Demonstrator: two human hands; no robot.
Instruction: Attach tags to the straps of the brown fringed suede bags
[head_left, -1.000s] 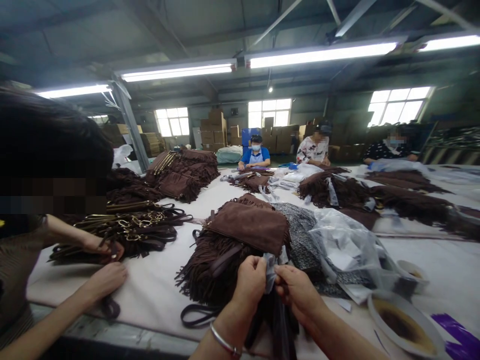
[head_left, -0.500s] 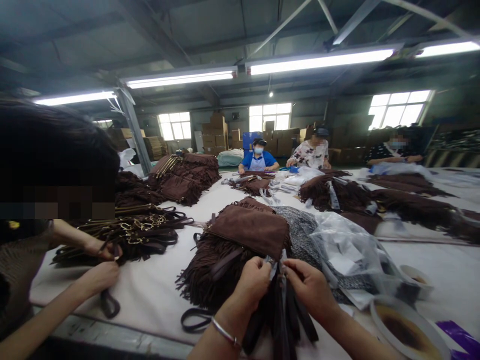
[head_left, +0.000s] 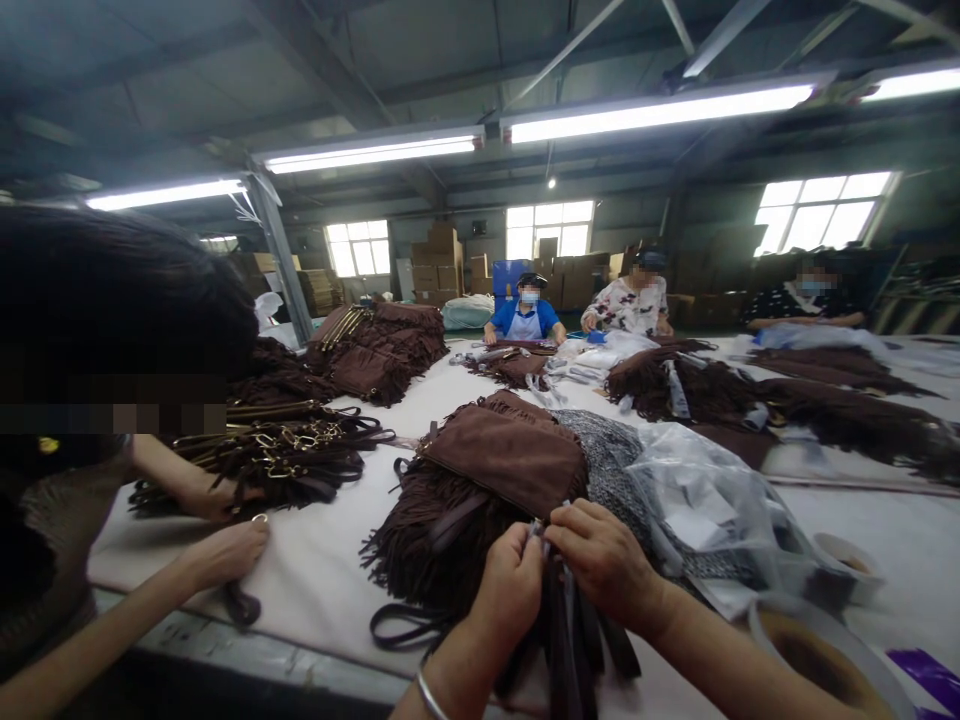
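A brown fringed bag (head_left: 506, 452) with a zip lies on a stack of similar bags in front of me. At its near right corner, my left hand (head_left: 511, 580) pinches a small bit of clear plastic wrap (head_left: 534, 530) by the strap end. My right hand (head_left: 607, 560) is closed on the same wrap, its fingertips meeting those of the left. The hardware under the wrap is hidden by my fingers. Dark straps (head_left: 577, 640) hang below my hands toward the table edge. A looped wrist strap (head_left: 405, 628) lies left of my left forearm.
Left of me, a co-worker's hands (head_left: 225, 550) handle a strap beside a heap of straps with gold clasps (head_left: 285, 450). A clear plastic bag (head_left: 697, 490) and a tape roll (head_left: 817, 660) lie at right. Several people sit across the table among fringed bags (head_left: 675, 390).
My right hand has come left and over, closing against my left fingertips at the wrap. The co-worker's hands have shifted slightly at the straps. The whole view has moved a little.
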